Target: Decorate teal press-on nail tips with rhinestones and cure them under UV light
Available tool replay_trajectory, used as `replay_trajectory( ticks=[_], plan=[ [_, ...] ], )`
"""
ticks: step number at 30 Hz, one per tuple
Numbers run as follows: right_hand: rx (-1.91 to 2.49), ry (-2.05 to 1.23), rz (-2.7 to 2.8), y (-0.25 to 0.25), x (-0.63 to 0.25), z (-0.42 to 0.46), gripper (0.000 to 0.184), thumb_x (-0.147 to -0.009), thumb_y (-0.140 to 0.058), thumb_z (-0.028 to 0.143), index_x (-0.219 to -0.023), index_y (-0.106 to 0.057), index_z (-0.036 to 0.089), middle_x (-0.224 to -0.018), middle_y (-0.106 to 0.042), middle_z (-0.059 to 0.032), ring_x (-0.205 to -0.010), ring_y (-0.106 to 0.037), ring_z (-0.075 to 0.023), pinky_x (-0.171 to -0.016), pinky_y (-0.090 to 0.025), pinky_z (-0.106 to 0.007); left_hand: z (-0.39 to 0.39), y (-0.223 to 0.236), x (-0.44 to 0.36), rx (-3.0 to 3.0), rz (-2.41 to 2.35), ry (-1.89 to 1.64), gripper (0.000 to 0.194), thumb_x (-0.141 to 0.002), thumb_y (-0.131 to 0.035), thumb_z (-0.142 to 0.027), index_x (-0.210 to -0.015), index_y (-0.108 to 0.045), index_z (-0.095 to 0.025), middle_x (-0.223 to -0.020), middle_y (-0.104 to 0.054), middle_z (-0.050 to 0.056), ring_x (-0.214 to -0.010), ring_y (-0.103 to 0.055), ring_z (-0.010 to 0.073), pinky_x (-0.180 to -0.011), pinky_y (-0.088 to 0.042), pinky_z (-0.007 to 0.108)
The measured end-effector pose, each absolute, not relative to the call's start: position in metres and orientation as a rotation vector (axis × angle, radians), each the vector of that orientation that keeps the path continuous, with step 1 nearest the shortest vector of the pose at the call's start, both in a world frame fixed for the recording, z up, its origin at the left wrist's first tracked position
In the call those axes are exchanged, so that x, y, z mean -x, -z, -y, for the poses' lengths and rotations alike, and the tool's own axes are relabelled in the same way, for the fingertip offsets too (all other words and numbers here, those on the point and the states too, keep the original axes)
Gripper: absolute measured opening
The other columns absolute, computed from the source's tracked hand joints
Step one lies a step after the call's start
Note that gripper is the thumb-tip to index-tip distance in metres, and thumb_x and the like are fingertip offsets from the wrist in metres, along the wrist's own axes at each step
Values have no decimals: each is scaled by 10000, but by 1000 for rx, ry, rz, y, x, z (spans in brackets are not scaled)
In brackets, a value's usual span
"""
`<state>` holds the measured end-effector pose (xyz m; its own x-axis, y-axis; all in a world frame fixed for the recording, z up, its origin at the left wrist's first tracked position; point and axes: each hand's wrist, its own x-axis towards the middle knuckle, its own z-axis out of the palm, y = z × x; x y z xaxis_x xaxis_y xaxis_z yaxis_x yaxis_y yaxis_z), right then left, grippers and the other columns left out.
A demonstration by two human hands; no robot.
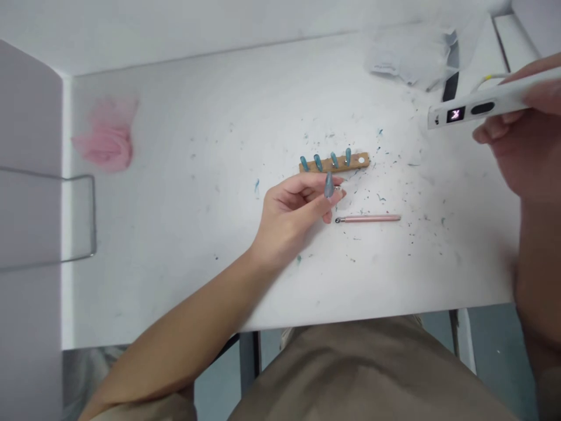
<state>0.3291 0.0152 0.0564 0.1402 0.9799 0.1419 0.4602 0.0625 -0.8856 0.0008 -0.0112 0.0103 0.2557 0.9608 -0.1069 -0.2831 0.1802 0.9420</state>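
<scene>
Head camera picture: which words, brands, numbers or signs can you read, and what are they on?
None can be read for certain.
White handheld device: a lit mark on its small display, too blurred to tell.
White label in the clear bag: faint print, too blurred to read.

Soft, diffuse light falls evenly; the pink bundle (107, 146) looks blurred.

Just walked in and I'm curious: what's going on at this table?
A person's left hand holds up a blue-grey false nail, and the right hand holds a white device with a lit display. Four teal false nails sit on a brown strip; a pink rod lies nearby on the white table.
</scene>
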Motion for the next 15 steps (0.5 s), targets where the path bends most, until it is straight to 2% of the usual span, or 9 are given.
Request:
replay_trajectory(
  ticks=[1, 3, 7, 10, 13, 15],
  plan=[
    [1493, -857, 1321, -56, -328, -20, 200, -916, -540, 377, -1024, -541, 209, -847, -389, -71, -778, -492, -171, -714, -452, -352, 11, -11, -3, -989, -880, -1065, 207, -795, -1020, -381, -917, -883, -285, -899, -847, -15, -547, -611, 46, -902, -689, 295],
    [1478, -980, 1197, -54, -325, -28, 200, -905, -509, 339, -1036, -541, 191, -852, -342, -63, -760, -435, -152, -685, -402, -331, 10, -14, -8, -1005, -879, -1082, 202, -799, -1018, -374, -910, -878, -282, -930, -858, -15, -550, -627, 40, -907, -691, 286],
    [1517, -1080, 1110, -51, -326, -36, 392, -984, -448, 338, -1245, -662, 138, -894, -379, -83, -771, -367, -136, -680, -393, -310, 6, -24, -15, -1058, -896, -1169, 236, -778, -1024, -430, -874, -858, -293, -961, -863, -12, -602, -704, 80, -632, -649, 245],
    [1518, -1134, 1117, -50, -329, -37, 441, -1051, -429, 444, -1278, -673, 156, -900, -428, -86, -754, -413, -131, -665, -426, -312, 2, -33, -20, -1102, -974, -1191, 232, -802, -1007, -407, -864, -823, -280, -956, -852, -6, -594, -707, 97, -519, -592, 251],
    [1489, -1144, 1165, -48, -333, -37, 475, -1074, -410, 548, -1226, -673, 183, -890, -460, -87, -737, -480, -136, -650, -459, -325, -4, -41, -33, -1079, -1029, -1168, 184, -872, -956, -336, -881, -787, -265, -979, -840, 4, -744, -795, 143, -580, -625, 265],
    [1454, -1123, 1209, -45, -335, -36, 503, -1068, -434, 614, -1206, -681, 198, -899, -490, -95, -762, -518, -146, -677, -498, -337, -9, -46, -49, -1048, -1019, -1159, 163, -912, -922, -318, -918, -773, -253, -1073, -831, 15, -911, -836, 180, -729, -694, 298]
  ],
)
